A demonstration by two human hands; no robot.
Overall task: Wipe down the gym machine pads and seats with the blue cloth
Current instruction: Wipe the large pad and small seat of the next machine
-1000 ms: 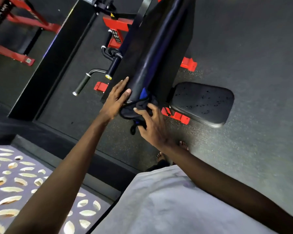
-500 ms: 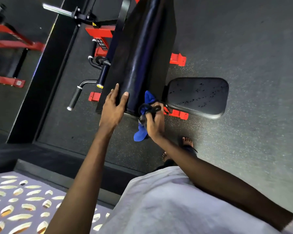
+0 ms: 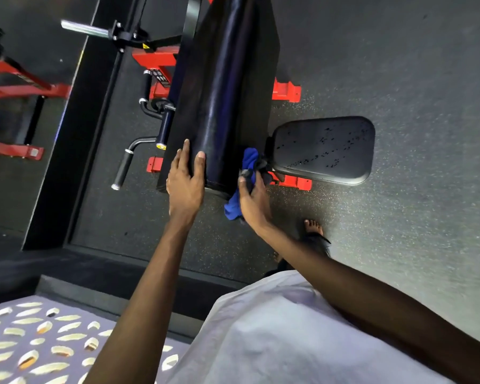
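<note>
A long black back pad (image 3: pixel 222 90) of a red-framed gym machine slopes up in the centre of the head view. My left hand (image 3: pixel 185 181) rests on its lower left edge, thumb on the pad face and fingers along its side. My right hand (image 3: pixel 252 195) grips the bunched blue cloth (image 3: pixel 243 187) against the pad's lower right edge, in the gap beside the black seat pad (image 3: pixel 323 149). Part of the cloth hangs below my hand. The seat surface carries dark speckles.
A black handle bar (image 3: pixel 125 167) and a chrome weight peg (image 3: pixel 83 29) jut out left of the pad. Red frame feet (image 3: pixel 286 91) sit on the speckled rubber floor. Another red machine (image 3: pixel 14 87) stands far left. A bare foot (image 3: pixel 313 227) is below the seat.
My right hand has carried the cloth from the pad's bottom end round to its right edge near the seat. My left hand stays on the pad's lower left edge.
</note>
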